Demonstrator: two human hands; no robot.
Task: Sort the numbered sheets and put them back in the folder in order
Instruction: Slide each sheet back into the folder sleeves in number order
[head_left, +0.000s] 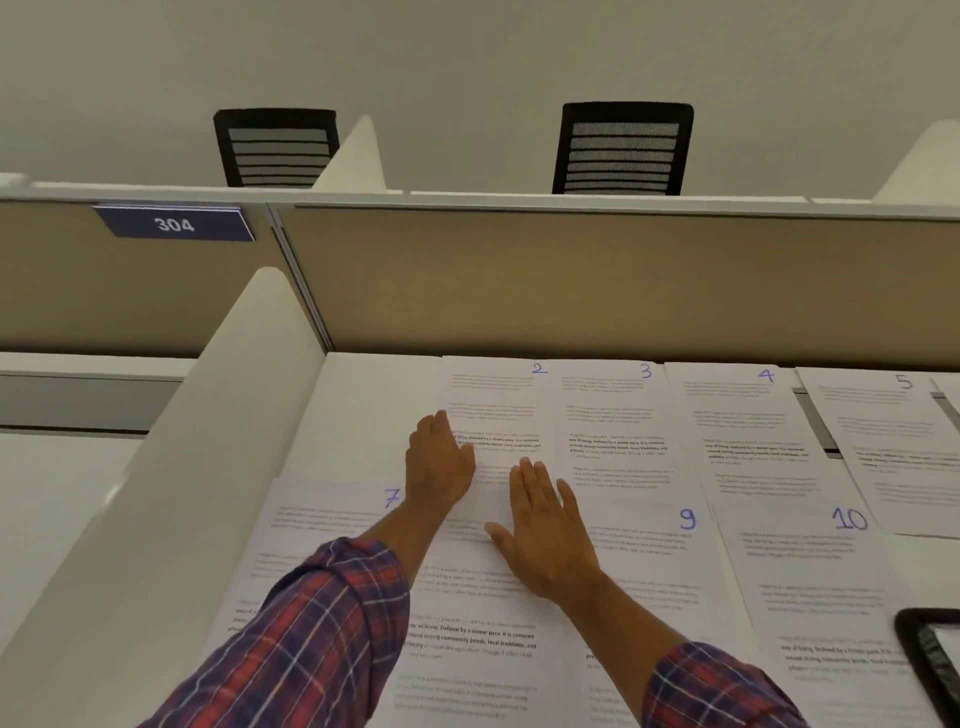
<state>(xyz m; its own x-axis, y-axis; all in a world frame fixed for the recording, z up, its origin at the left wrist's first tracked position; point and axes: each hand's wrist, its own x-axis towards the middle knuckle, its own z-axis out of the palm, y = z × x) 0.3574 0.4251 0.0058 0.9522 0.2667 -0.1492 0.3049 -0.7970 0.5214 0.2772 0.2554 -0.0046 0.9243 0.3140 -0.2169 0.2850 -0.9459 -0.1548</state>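
Nearest, two sleeves (291, 649) of soft plaid cloth, red and blue with thin pale lines, come in from 6 and 7 o'clock, cuffs pushed up the forearms. At 4 o'clock a black-rimmed object (930, 660) with rounded corners is cut off by the frame edge; what it is cannot be told.

The numbered sheets lie flat in two rows on the smooth white desk (363, 405), thin white paper with grey printed paragraphs and a blue handwritten numeral in each upper right corner. The near row holds sheet 7 (332, 545) at 7 o'clock, a middle sheet (467, 597) whose numeral is hidden by the arms, sheet 9 (649, 561) and sheet 10 (810, 571) toward 4 o'clock, their edges overlapping.

The right hand (550, 530) rests palm down on the top of the middle sheet, fingers straight and close together, thumb spread toward 9 o'clock, gripping nothing. The left hand (439, 462), just beyond it, lies flat at the left edge of sheet 2 (493, 405), fingers stretched toward 12 o'clock, also holding nothing.

The far row runs sheet 2, sheet 3 (608, 415), sheet 4 (743, 431) and sheet 5 (893, 431) toward 3 o'clock.

A sloped white side divider (208, 415) stands at 9 o'clock. Behind the desk rises a tan, matte partition (571, 280) with a pale metal rail and a dark blue rectangular plate (174, 224) reading 304. Over it show two black mesh chair backs (275, 148) (623, 148).
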